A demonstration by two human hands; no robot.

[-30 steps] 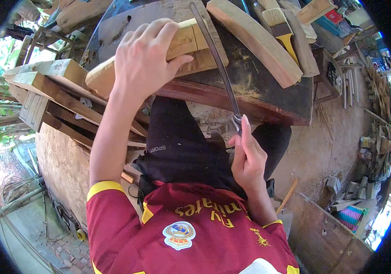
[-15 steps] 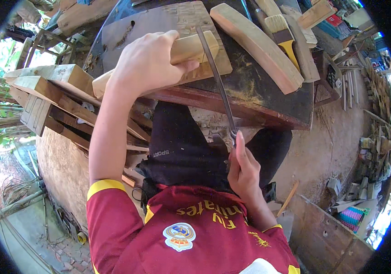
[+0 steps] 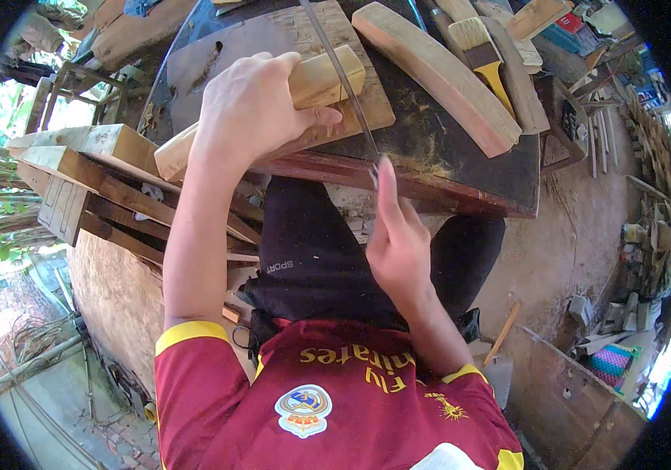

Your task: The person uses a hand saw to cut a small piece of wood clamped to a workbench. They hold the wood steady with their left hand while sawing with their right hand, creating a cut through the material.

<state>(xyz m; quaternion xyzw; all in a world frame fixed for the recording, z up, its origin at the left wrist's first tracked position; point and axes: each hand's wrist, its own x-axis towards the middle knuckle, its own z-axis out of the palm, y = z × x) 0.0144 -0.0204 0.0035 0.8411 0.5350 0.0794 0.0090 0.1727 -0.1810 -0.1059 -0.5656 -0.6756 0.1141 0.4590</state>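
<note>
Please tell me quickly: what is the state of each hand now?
Left hand: closed over a wooden block.
Right hand: closed, holding a long thin-bladed tool by its near end.

A dark, worn surface (image 3: 500, 178) with a reddish-brown front edge and pale dust carries a flat board (image 3: 253, 37), with a pale wooden block (image 3: 321, 81) across it. To the right lies a curved wooden piece (image 3: 433, 78), beside a yellow-handled brush (image 3: 483, 56) and more wood.
</note>
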